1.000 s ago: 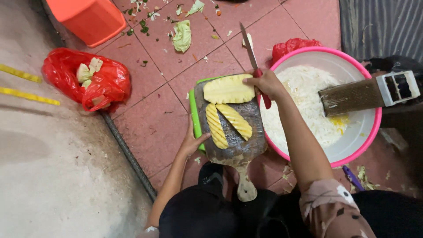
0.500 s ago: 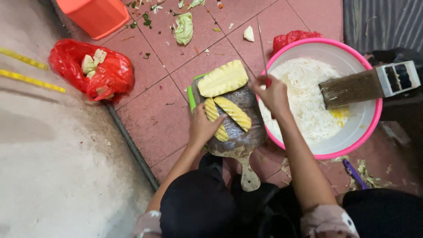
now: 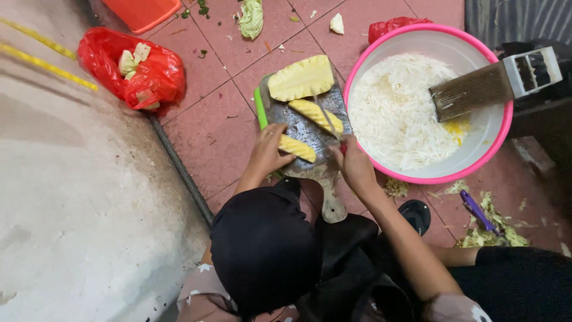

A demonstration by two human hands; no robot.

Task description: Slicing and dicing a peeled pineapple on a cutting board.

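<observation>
The left hand (image 3: pixel 266 152) presses flat, fingers spread, on a pineapple strip (image 3: pixel 297 148) lying on the cutting board (image 3: pixel 301 122) on the floor, while the right hand (image 3: pixel 353 164) is closed tight around a knife (image 3: pixel 326 122). To cut well, fingertips should stay back from the blade. At 3 o'clock sits a pink bowl (image 3: pixel 381 50) of shreds with a grater (image 3: pixel 476 89); at 12 o'clock the big pineapple piece (image 3: pixel 301 77) crowds the board.

board (image 3: pixel 310 128) on floor (image 3: pixel 214 128) btw hands | L hand (image 3: pixel 268 149) on near pineapple strip (image 3: pixel 297 148) | R hand (image 3: pixel 353 164) w/ knife (image 3: pixel 326 122) over 2nd strip (image 3: pixel 316 114) | big piece (image 3: pixel 301 79) beyond both | basin (image 3: pixel 503 134) R of R hand, grater (image 3: pixel 476 89) in it | bag (image 3: pixel 128 68) far L of L hand
</observation>
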